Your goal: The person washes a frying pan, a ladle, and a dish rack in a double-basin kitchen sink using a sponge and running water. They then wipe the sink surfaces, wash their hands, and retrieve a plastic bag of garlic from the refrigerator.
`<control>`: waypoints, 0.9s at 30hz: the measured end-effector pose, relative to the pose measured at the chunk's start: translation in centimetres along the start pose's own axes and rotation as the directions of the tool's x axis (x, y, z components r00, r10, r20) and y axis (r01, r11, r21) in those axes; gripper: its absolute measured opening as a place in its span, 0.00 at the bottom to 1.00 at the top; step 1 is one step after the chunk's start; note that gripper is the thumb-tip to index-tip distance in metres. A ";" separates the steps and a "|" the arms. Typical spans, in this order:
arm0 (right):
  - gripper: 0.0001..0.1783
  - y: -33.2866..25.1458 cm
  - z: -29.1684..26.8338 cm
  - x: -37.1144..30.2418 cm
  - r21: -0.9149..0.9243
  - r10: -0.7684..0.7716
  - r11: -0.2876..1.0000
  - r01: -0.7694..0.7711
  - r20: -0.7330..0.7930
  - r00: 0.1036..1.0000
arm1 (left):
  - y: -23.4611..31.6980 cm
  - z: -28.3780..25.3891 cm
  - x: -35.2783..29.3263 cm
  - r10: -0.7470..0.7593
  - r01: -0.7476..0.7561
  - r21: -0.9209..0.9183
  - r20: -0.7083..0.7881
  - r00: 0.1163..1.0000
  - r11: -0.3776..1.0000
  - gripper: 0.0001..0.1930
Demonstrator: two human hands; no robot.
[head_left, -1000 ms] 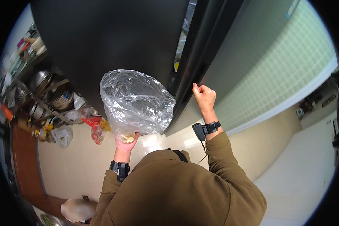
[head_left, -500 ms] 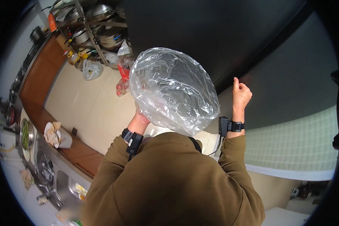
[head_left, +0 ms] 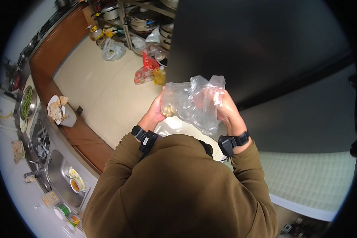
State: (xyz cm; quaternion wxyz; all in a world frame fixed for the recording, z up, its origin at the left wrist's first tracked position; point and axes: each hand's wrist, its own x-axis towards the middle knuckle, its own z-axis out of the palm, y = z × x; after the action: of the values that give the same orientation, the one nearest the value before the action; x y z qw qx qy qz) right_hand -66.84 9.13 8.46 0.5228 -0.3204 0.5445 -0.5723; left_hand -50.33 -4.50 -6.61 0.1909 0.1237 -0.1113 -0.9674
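Observation:
A clear plastic bag hangs in front of my chest, crumpled together and tilted. My left hand is closed round its left end, where pale yellowish lumps show through the film. On the right side, my right hand grips the gathered bag, its fingers partly covered by the shiny plastic. What the lumps are cannot be made out.
Tall dark cabinet-like panels rise ahead and to the right. A rack of pots stands at the far left, with bags on the floor before it. Leftward are a bin and a counter with a sink.
The bag's wide-open mouth has collapsed and bunched up. My right hand has come left from a raised, apart position onto the bag. The view has shifted, showing more of the sink.

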 end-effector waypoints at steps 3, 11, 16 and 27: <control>0.09 2.1 3.4 6.1 0.409 0.146 0.898 -0.159 0.062 0.987 | 3.7 -3.3 -1.7 0.140 0.040 0.460 -0.350 0.926 0.887 0.27; 0.11 9.0 17.6 16.7 0.289 0.438 0.828 -0.481 0.203 0.876 | 12.4 -5.9 -12.8 0.301 -0.158 0.525 -0.199 0.932 0.836 0.35; 0.06 11.0 26.0 20.0 0.033 0.443 0.880 -0.473 0.302 0.844 | 16.9 -8.0 -15.6 0.386 0.025 0.725 -0.396 0.833 0.689 0.27; 0.19 16.6 33.2 30.0 -0.858 0.456 0.082 0.507 0.484 0.747 | 21.7 -16.5 -21.0 0.537 -0.715 -0.060 -0.618 0.575 0.696 0.02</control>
State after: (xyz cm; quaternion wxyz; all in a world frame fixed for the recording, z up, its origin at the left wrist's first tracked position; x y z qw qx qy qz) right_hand -39.07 -26.59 -6.82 0.3020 -0.7745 0.5461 0.1037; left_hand -19.39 -18.51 -12.32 0.5647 0.3199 0.0624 -0.7582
